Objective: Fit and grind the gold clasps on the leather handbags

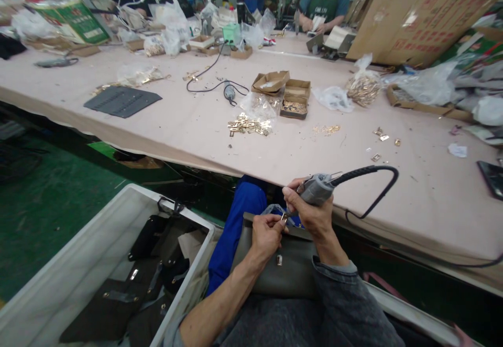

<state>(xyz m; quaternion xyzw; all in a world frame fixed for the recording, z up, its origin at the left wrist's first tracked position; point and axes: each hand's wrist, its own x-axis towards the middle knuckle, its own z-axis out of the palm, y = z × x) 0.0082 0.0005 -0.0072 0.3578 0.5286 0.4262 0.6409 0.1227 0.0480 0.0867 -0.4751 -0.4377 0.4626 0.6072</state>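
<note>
At a fitting-strewn pink worktable (176, 124), right hand (312, 216) grips a corded tool (319, 188), left hand (266, 236) pinches a grey bag (288, 276).

- Bag (283, 271): dark olive-grey, small silver clasp.
- Power tool (317, 188): grey body, black cord (373, 176).
- Bench (196, 121): pale pink top.
- Metal fittings (249, 125): gold.
- Bin (70, 268): white.
- Floor (55, 200): green.
- Trouser leg (236, 221): bright blue.
- Sleeve (346, 300): dark grey denim.

Left hand (267, 234) pinching, right hand (310, 213) clenched — close
</note>
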